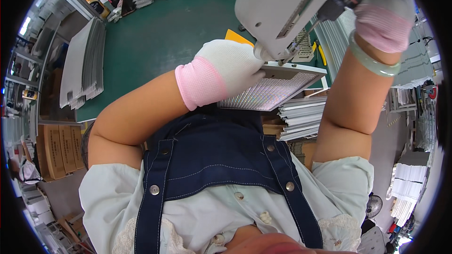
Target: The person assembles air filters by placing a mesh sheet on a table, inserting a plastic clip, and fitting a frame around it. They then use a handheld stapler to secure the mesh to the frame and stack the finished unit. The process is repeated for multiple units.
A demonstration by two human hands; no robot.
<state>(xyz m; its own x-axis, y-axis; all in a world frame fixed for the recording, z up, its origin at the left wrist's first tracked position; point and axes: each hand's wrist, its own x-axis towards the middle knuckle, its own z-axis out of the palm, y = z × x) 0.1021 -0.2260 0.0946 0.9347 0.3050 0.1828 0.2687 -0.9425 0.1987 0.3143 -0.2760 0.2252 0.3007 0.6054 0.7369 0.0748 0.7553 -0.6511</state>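
Head | left hand (pixel 231 66) clamped on part-hidden panel (pixel 278 91) | right hand (pixel 385 11) cropped, grip: cannot tell

- Left hand's knitted glove (pixel 233 66): whitish grey, pink cuff
- Right hand's knitted glove (pixel 387 4): grey, pink cuff
- Framed rectangular panel (pixel 273 91): grey rim, fine grid, faint rainbow glints
- Flat tabletop (pixel 155 37): dark green
- Cloth bib (pixel 219 176): navy, pale stitching

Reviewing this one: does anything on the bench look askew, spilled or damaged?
Nothing looks spilled or damaged. The grey stack at left on the bench has slightly uneven ends. The framed panel tilts, but the left hand holds it.
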